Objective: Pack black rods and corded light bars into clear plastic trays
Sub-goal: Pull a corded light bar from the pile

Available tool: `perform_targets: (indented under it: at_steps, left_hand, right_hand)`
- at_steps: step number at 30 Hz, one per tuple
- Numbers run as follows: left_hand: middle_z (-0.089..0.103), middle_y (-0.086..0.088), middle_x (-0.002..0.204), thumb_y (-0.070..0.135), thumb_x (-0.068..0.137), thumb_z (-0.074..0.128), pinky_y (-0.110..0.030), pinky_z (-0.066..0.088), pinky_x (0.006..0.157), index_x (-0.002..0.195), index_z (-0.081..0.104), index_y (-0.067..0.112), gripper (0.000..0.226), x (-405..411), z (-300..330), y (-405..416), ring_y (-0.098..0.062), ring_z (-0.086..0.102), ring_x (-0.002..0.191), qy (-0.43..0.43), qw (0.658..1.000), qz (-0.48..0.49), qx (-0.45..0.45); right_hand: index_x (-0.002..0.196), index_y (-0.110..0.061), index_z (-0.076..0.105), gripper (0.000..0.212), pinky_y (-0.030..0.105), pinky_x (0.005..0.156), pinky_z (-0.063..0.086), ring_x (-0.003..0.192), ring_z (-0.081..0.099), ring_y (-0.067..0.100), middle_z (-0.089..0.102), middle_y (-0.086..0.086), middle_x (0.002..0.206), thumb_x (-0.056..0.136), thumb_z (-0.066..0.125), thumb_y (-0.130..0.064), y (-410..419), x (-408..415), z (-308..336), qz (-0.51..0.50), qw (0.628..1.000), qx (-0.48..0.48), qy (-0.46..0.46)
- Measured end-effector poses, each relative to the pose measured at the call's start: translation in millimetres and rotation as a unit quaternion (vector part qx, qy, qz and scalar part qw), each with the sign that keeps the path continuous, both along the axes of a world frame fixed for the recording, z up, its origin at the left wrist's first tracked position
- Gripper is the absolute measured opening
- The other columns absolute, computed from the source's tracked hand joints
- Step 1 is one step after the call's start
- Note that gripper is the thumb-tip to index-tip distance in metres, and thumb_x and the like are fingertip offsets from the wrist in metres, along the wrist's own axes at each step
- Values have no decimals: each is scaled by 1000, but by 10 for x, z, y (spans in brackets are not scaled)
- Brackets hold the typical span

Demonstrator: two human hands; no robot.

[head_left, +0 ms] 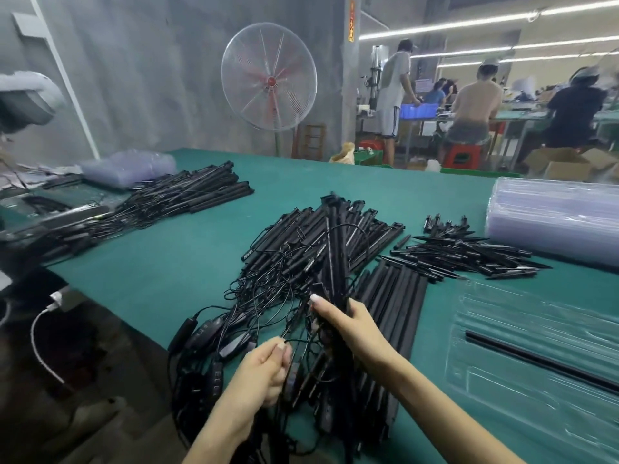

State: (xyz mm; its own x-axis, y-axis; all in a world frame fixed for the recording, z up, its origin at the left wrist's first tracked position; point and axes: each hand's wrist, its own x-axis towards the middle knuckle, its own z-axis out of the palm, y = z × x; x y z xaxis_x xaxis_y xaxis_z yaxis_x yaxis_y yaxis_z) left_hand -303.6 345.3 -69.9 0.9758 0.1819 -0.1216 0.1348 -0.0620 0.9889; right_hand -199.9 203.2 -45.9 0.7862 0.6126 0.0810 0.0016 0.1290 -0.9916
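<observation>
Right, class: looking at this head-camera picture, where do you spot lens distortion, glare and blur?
In the head view: wide-angle bending curves the grey wall and the green table edge; ceiling strip lights glare white; reflections shine on the clear plastic tray holding one black rod; the background workers look soft; the left hand and right hand gripping the corded black light bars stay fairly sharp.

I'm in a factory assembly hall: my green tabletop (207,262) is heaped with identical black corded light bars (311,242) and a stack of clear plastic trays (552,222). A big pedestal fan (269,76) stands against the bare concrete wall, and other workers (472,108) sit at long benches under strip lights (469,20).
</observation>
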Motion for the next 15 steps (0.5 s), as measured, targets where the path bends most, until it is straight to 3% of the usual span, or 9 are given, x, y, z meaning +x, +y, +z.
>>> perform_targets:
  at_steps: [3,6,9,11,15]
  left_hand:
    - [28,9,47,35,100,35,-13,17,33,92,56,19,27,17,-49,-13,-3,17,36,21,999,44,-18]
    - [40,4,45,50,87,41,-16,35,41,100,64,34,31,-6,-69,2,-9,37,35,-10,999,48,17]
    - [68,-4,69,52,82,44,-21,50,73,95,68,39,30,-66,-72,77,-11,67,68,-60,994,27,92]
    - [70,-1,83,55,84,44,-27,48,83,86,69,34,33,-124,-44,133,-10,66,82,-75,980,-5,183]
    - [60,9,73,58,80,55,-16,40,67,69,62,31,31,-193,-39,259,0,54,68,-76,938,14,337]
  right_hand:
    - [75,-9,58,41,21,62,44,63,55,10,60,0,69,86,64,-49,31,-97,-25,76,991,-73,-88]
    - [82,-15,62,27,24,68,47,76,58,11,62,0,80,87,67,-41,68,-155,53,128,988,-71,-45]
    - [83,-16,59,24,24,64,51,73,60,12,61,0,76,85,70,-37,100,-168,137,121,988,-80,-45]
    - [80,-17,55,23,22,60,49,62,59,8,61,-5,69,83,71,-34,107,-142,153,85,979,-163,-88]
    - [82,-13,55,29,32,62,48,64,57,18,59,7,75,76,78,-29,24,-64,216,87,944,-301,-100]
